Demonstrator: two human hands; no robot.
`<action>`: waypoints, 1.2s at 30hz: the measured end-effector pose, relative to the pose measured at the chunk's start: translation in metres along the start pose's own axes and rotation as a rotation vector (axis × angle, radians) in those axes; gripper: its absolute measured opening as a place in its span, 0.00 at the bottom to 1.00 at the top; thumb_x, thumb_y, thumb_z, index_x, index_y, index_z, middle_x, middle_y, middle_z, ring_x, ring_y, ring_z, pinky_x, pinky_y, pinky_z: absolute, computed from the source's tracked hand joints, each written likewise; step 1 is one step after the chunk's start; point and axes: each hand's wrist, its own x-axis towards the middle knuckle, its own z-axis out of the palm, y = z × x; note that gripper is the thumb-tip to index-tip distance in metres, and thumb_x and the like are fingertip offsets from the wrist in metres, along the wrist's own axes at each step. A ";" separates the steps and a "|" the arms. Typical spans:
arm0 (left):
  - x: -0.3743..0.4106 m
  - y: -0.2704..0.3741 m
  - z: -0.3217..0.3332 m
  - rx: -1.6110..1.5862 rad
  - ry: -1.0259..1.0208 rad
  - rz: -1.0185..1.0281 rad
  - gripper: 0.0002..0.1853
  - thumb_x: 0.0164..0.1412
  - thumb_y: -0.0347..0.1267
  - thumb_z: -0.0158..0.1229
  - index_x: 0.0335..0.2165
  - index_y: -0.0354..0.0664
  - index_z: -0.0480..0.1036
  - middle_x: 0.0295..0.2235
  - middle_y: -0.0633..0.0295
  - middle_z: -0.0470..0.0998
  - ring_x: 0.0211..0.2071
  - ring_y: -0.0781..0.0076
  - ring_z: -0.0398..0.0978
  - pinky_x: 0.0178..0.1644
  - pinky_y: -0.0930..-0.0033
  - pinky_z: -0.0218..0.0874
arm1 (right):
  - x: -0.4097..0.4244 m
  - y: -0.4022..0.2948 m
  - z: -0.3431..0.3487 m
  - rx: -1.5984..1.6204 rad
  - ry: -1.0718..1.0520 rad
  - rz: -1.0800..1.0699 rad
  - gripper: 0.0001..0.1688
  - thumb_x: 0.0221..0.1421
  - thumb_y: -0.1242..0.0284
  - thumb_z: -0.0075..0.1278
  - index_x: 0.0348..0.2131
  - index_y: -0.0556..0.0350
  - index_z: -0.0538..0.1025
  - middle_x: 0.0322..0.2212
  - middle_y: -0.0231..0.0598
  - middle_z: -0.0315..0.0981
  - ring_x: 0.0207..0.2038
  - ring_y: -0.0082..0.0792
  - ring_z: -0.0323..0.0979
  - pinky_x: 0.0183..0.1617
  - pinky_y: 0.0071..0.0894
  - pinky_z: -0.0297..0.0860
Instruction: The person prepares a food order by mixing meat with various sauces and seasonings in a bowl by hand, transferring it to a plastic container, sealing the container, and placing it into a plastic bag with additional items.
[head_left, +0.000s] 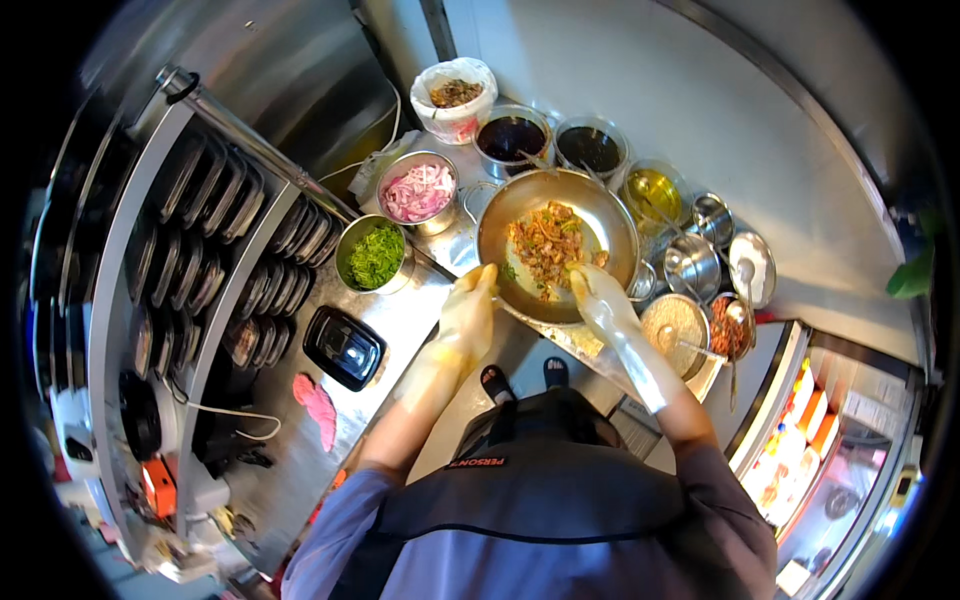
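Observation:
My left hand (469, 307), in a translucent plastic glove, is at the near left rim of a large steel mixing bowl (557, 311). Its fingers look closed together; whether they grip the rim is unclear. My right hand (600, 296), gloved too, reaches over the near right rim, fingertips beside mixed chopped food (547, 244) in the bowl. Whether it holds any is unclear. Left of the bowl are steel containers of sliced pink onion (418, 193) and chopped green herbs (375, 257). Behind it stand tubs of dark liquid (512, 138) (590, 148), and at the right a tub of yellow oil (654, 195).
A black plastic tray (344, 348) and a pink cloth (315, 410) lie on the left steel counter. Racks of packed trays (214, 187) stand farther left. Tubs of pale granules (675, 334) and red seasoning (727, 326) crowd the right edge. A bag-lined tub (454, 124) stands at the back.

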 end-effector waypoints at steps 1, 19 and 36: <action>-0.005 0.000 0.000 0.185 0.141 0.056 0.27 0.62 0.46 0.57 0.48 0.35 0.69 0.38 0.54 0.77 0.35 0.66 0.75 0.40 0.66 0.68 | -0.005 0.001 -0.011 0.036 0.094 -0.040 0.20 0.66 0.64 0.38 0.40 0.65 0.74 0.34 0.56 0.73 0.38 0.51 0.72 0.46 0.41 0.66; -0.037 -0.010 0.035 1.675 -0.117 0.156 0.10 0.41 0.28 0.61 0.27 0.42 0.82 0.30 0.51 0.82 0.35 0.55 0.81 0.36 0.62 0.73 | 0.045 -0.004 -0.029 -0.109 -0.223 -0.100 0.44 0.57 0.45 0.49 0.58 0.61 0.64 0.46 0.57 0.74 0.49 0.49 0.73 0.54 0.41 0.65; -0.270 -0.026 -0.255 0.522 0.719 -0.208 0.16 0.54 0.36 0.56 0.41 0.43 0.76 0.32 0.55 0.81 0.33 0.61 0.78 0.40 0.65 0.66 | -0.075 -0.192 0.302 -0.660 -0.841 -0.890 0.37 0.57 0.70 0.41 0.65 0.36 0.56 0.66 0.52 0.45 0.64 0.51 0.55 0.62 0.45 0.62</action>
